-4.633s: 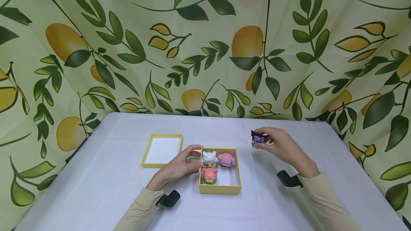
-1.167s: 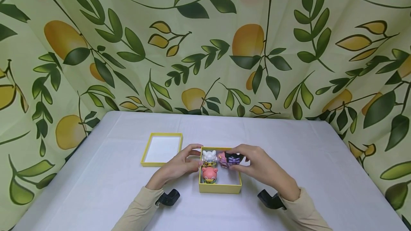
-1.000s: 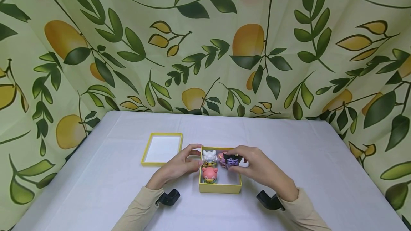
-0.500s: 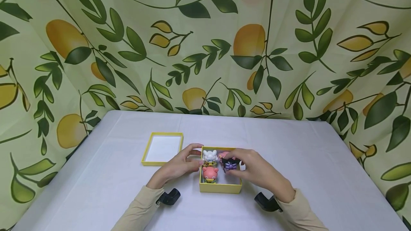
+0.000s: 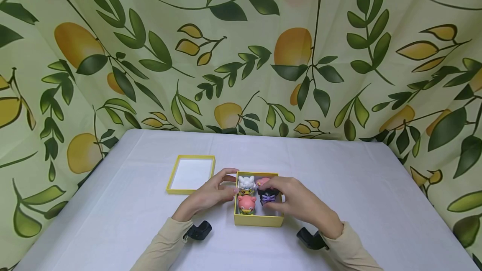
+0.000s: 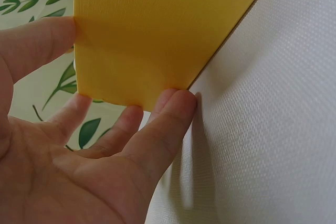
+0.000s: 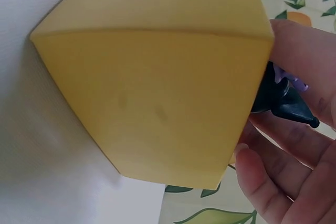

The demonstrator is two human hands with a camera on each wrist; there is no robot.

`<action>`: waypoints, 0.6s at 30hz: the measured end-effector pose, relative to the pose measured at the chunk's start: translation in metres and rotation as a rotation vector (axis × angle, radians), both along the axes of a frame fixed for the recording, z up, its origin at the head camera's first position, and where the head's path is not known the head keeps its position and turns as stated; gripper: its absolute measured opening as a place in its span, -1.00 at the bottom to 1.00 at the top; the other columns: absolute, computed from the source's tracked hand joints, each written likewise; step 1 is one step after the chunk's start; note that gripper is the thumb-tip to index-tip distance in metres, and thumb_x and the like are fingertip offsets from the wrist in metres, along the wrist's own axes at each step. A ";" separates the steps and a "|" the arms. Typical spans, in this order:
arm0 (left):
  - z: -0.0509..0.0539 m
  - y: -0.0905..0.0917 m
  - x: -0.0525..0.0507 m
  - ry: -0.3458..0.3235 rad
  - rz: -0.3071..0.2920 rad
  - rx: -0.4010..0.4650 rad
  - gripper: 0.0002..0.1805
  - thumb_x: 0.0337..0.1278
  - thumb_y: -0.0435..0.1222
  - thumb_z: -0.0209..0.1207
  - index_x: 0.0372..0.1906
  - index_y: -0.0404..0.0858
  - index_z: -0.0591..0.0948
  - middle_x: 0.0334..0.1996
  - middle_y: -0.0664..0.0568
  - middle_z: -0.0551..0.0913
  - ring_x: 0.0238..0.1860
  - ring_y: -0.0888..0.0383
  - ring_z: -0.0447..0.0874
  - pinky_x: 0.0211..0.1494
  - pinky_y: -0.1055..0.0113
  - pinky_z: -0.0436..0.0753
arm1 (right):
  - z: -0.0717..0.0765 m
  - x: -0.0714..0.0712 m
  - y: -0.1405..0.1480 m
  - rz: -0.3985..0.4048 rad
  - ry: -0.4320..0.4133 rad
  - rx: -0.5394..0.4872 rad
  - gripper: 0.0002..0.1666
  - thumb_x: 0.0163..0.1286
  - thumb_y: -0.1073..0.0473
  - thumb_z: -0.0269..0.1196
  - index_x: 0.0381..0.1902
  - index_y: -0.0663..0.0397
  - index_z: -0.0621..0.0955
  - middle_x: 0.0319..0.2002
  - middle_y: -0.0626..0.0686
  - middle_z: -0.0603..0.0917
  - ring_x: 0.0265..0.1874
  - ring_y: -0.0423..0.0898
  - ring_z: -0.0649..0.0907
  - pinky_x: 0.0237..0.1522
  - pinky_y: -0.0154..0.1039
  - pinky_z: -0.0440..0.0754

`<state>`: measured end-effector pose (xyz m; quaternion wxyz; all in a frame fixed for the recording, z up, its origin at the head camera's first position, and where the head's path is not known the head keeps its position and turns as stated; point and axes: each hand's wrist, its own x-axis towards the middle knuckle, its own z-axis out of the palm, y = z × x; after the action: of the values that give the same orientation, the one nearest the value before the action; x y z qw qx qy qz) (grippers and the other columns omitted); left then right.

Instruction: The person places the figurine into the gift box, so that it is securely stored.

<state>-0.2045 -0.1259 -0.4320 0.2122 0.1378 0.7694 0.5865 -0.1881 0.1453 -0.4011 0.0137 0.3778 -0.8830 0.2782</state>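
In the head view, my right hand (image 5: 303,204) pinches a toy figurine (image 5: 266,197), black-topped with a purple bow, low over the right half of a yellow box (image 5: 258,221). From the right wrist camera, the figurine's black pointed part (image 7: 294,109) shows past the box wall; its lower part is hidden. My left hand (image 5: 211,191) holds the box's left side, fingers around a corner and thumb at the rim in the left wrist view. Inside stand a white-hooded figurine (image 5: 246,183), a pink-hooded one (image 5: 246,204) in front, and another pink one (image 5: 262,181), partly covered by my right fingers.
A shallow yellow-edged lid (image 5: 192,175) with a white inside lies behind and left of the box. Everything rests on a white-covered table (image 5: 339,166). A leaf-and-fruit patterned curtain (image 5: 241,74) hangs along the table's back edge.
My right hand has brought the black figurine leftward from beside the box to over it, then lower and nearer the front. My left hand stays on the box.
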 end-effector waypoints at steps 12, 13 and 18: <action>0.001 0.000 0.000 -0.005 0.004 -0.003 -0.29 0.33 -0.19 0.20 0.48 -0.19 0.20 0.34 -0.32 0.33 0.19 -0.08 0.56 0.20 0.12 0.65 | -0.001 0.002 -0.005 -0.027 -0.003 0.090 -0.60 0.13 0.14 0.50 -0.07 0.04 0.65 -0.12 -0.06 0.75 -0.11 -0.16 0.69 -0.01 -0.14 0.71; 0.001 0.000 0.000 -0.005 0.004 -0.005 -0.29 0.33 -0.19 0.20 0.48 -0.19 0.19 0.34 -0.32 0.33 0.19 -0.08 0.56 0.20 0.12 0.65 | -0.002 0.002 -0.006 -0.025 0.002 0.093 -0.61 0.13 0.14 0.51 -0.09 0.03 0.66 -0.13 -0.07 0.75 -0.13 -0.18 0.69 -0.02 -0.15 0.71; 0.002 0.000 0.000 -0.007 0.005 -0.012 -0.29 0.33 -0.19 0.20 0.48 -0.18 0.20 0.34 -0.31 0.33 0.19 -0.07 0.55 0.21 0.11 0.65 | -0.005 0.001 -0.006 -0.019 0.018 0.099 -0.64 0.11 0.13 0.52 -0.13 0.00 0.66 -0.16 -0.10 0.74 -0.19 -0.24 0.66 -0.08 -0.20 0.71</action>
<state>-0.2042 -0.1255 -0.4301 0.2143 0.1327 0.7724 0.5829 -0.1873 0.1388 -0.4065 0.0057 0.3722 -0.8990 0.2307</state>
